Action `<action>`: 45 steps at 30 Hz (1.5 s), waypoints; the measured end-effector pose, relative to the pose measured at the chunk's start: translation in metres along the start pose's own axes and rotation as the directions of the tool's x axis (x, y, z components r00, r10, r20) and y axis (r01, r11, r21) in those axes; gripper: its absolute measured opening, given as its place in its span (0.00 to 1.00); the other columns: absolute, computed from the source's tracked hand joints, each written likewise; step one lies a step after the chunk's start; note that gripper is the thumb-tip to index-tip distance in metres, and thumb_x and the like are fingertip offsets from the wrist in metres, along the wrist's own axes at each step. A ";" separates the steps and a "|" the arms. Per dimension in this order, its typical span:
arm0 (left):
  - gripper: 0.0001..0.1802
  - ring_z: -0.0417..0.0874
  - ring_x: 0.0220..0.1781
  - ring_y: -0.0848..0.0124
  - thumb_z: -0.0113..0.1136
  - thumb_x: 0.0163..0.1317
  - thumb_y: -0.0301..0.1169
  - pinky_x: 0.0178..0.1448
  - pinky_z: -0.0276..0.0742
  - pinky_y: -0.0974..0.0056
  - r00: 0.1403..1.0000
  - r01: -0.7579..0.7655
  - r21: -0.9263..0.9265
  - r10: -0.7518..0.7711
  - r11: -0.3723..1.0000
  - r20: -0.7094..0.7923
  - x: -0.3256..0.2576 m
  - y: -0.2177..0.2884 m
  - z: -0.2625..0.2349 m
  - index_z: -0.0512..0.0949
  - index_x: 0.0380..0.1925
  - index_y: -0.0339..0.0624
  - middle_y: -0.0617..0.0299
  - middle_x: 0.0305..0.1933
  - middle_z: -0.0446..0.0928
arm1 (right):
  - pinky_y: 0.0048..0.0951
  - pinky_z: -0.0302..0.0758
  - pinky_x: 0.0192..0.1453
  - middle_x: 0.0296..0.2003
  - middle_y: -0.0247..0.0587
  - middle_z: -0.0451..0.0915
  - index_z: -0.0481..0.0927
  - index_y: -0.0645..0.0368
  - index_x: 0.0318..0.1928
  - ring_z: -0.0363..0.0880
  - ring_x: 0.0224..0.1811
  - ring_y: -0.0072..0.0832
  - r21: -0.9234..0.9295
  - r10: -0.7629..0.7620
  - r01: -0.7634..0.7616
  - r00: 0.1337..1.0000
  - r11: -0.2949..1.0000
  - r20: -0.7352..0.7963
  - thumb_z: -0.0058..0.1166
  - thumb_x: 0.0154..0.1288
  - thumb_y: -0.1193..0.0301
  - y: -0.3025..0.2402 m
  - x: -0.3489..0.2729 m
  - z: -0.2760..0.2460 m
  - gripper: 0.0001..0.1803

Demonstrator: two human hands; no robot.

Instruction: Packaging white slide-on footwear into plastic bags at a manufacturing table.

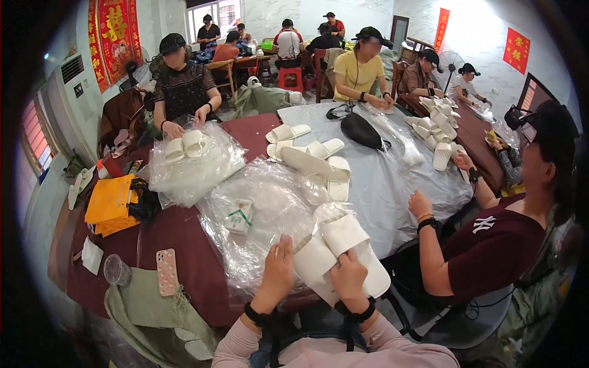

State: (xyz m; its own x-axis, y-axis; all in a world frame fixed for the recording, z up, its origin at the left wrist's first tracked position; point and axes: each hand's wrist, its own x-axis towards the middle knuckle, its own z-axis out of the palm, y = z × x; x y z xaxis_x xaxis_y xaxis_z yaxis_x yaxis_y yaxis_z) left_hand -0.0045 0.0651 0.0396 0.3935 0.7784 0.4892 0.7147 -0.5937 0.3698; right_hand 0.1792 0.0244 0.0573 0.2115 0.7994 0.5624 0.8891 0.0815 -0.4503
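A pair of white slide slippers lies side by side in front of me at the table's near edge. My right hand [348, 274] is closed on the pair, its fingers bent at the inner edge of the right slipper [374, 268]. Beside the left slipper [313, 260], my left hand [279, 268] is held up with its fingers straight and together. Whether it touches that slipper or the plastic behind it, I cannot tell. Clear plastic bags [264, 190] lie in a heap just beyond my left hand, with a small white-and-green packet [240, 216] among them.
More white slippers [307, 161] lie loose beyond the bags. A black bag [363, 130] rests farther back. At left are yellow packets [110, 199], a phone [167, 272] and a clear cup [117, 270]. A co-worker [491, 239] sits close at my right; others work around the table.
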 end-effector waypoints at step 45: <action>0.51 0.47 0.75 0.45 0.63 0.54 0.48 0.74 0.45 0.44 0.971 0.196 0.139 -0.212 0.971 0.108 -0.021 -0.039 0.004 0.49 0.69 0.32 0.36 0.72 0.47 | 0.50 0.68 0.54 0.59 0.51 0.67 0.65 0.43 0.63 0.67 0.59 0.49 -0.249 -0.258 0.281 0.958 0.927 0.122 0.65 0.46 0.67 0.035 0.068 0.056 0.40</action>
State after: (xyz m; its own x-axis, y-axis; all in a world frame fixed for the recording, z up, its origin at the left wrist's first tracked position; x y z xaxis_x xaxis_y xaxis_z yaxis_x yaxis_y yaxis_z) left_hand -0.0384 0.0732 0.0117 0.2933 0.9039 0.3112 0.8511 -0.3951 0.3456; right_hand 0.2014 0.1148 0.0406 -0.0760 0.8180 0.5702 0.9846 0.1518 -0.0866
